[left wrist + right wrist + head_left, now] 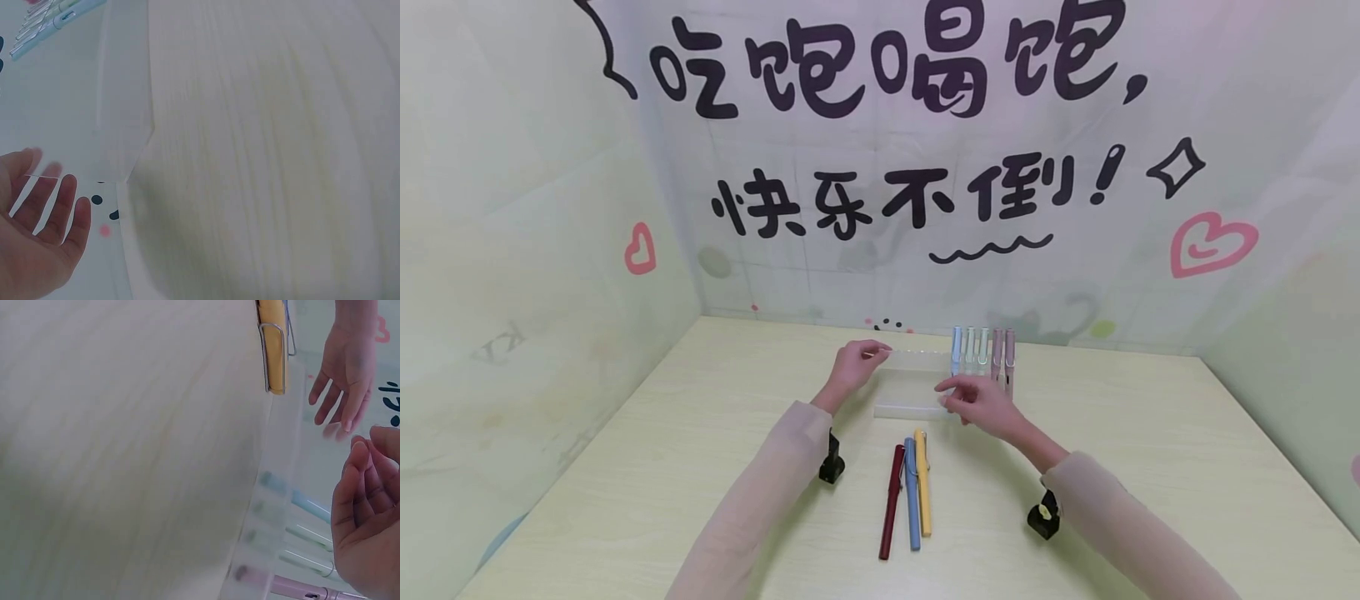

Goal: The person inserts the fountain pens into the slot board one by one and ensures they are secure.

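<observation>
A clear plastic pen stand (913, 387) with a frosted front lip stands at the back of the table. My left hand (856, 364) pinches its top left edge; in the left wrist view the left hand (47, 228) has fingertips showing through the panel. My right hand (981, 404) hovers before the stand's right part, fingers loosely bent, with nothing visible in it. Upright in that part are a light blue pen (957, 346), pale green pens (982, 343) and mauve pens (1010, 350), their lower parts partly hidden by the right hand.
On the table in front of the stand lie a dark red pen (891, 504), a blue pen (912, 496) and a yellow pen (923, 487), side by side. A printed cloth wall (850, 275) rises behind the table, with side walls left and right.
</observation>
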Motion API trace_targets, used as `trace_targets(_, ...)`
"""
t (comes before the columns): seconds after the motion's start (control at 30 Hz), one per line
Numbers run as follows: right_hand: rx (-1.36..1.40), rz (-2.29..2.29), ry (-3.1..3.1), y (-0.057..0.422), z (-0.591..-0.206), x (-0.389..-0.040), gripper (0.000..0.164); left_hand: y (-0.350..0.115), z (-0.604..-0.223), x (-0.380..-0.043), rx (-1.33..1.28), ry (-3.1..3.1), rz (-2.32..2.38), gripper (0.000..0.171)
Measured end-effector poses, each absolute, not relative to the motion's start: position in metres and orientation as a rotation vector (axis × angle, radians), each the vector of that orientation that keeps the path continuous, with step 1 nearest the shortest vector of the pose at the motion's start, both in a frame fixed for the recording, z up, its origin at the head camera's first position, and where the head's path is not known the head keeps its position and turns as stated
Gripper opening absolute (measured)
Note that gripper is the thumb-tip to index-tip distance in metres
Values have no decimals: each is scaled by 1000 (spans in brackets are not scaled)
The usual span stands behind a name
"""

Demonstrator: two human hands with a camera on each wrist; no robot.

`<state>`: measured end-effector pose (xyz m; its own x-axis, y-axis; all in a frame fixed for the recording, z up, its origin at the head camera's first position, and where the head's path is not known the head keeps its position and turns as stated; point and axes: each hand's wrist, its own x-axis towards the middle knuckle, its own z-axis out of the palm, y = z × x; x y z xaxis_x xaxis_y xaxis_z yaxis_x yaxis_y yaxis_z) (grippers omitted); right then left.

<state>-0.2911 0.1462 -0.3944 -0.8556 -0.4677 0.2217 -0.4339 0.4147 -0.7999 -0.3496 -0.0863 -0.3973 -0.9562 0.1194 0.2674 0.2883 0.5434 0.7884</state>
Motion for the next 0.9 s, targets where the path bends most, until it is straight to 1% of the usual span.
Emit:
trace_targets(0.43, -956, -1157, 2551, 135, -409, -282, 23, -87, -398, -350, -343, -2588, -1398, 19)
trace_targets(0.73, -1043, -1000, 2494, 128, -415, -281, 33, -87, -396, -349, -337, -2592, -1395, 19)
trace_targets(0.9, -1065, -966, 2467, 126, -415, -280, 33, -87, -397, -349, -346, -2596, -1381, 19)
